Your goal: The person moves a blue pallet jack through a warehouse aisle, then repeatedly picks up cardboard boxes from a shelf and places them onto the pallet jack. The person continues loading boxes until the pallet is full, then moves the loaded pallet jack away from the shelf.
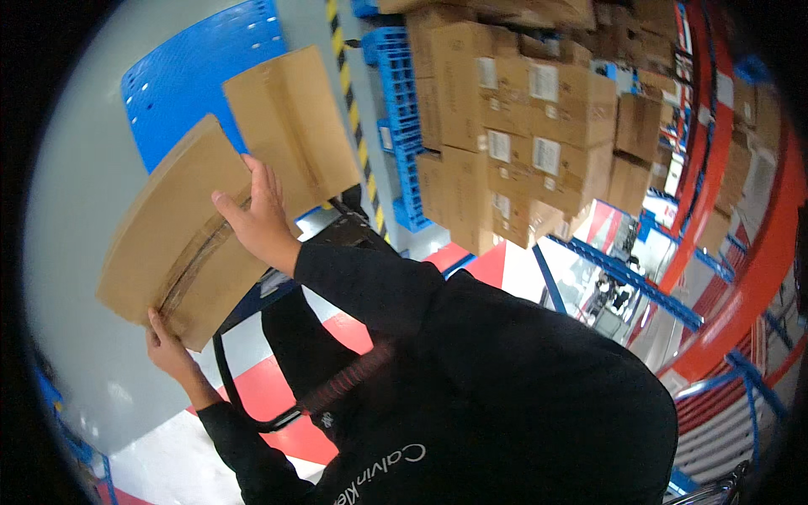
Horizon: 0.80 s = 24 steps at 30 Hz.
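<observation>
A taped cardboard box (pixel 183 233) is between my two hands, its broad face with a strip of brown tape turned up. My left hand (pixel 167 350) grips its near-left end, with the thumb at the end of the tape. My right hand (pixel 262 218) holds the opposite end, with the thumb on the taped face and the fingers over the edge. Another taped cardboard box (pixel 293 126) lies just beyond my right hand, overlapping a blue textured panel (pixel 196 82). The undersides of the boxes are hidden.
Cardboard boxes (pixel 464 107) are stacked by a blue plastic pallet (pixel 401 120) at the right. Orange and blue racking (pixel 707 189) stands farther right. A bent black tube handle (pixel 233 391) is near my legs. Yellow-black tape (pixel 353 120) marks the floor.
</observation>
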Each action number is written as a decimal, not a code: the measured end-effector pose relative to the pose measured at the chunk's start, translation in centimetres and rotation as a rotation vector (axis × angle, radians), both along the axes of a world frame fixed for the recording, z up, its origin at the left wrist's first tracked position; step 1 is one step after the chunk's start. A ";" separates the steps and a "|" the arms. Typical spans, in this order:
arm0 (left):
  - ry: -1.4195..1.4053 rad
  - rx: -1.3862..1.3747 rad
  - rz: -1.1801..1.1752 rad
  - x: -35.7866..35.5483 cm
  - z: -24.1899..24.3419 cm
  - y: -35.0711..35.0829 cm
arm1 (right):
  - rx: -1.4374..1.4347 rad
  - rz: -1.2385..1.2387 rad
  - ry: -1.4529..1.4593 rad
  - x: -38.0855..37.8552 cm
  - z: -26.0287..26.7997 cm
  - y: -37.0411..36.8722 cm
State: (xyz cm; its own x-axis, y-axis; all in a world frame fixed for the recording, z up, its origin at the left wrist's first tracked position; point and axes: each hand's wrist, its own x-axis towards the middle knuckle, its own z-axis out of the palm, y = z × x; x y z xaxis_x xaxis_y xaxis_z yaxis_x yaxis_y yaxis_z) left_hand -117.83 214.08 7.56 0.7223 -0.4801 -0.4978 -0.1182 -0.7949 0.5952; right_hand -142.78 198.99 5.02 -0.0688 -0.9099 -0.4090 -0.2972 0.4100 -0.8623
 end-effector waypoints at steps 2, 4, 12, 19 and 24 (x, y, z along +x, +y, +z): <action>-0.055 -0.021 -0.109 -2.4 3.5 -2.6 | -0.089 -0.060 0.006 -2.7 3.9 -1.1; 0.008 0.010 -0.154 -6.7 4.9 -5.3 | -0.269 -0.077 0.104 -7.8 7.5 -2.2; 0.561 -0.023 -0.519 -30.1 7.8 -8.5 | -0.415 -0.367 0.330 -31.5 20.7 1.4; 0.957 0.118 -1.045 -41.3 9.9 -5.0 | -0.148 -0.398 1.102 -42.6 25.5 12.3; 0.991 0.277 -1.298 -46.2 10.6 -0.9 | 0.064 -0.654 1.069 -50.8 21.8 21.1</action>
State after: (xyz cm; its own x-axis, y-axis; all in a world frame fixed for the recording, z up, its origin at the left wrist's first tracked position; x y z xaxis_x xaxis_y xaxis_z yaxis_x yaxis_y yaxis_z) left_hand -164.00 213.15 18.11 -0.6927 -0.2948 -0.6583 -0.4301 -0.5638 0.7050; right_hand -193.63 220.08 26.78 -0.8231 -0.5611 0.0878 -0.5601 0.7764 -0.2889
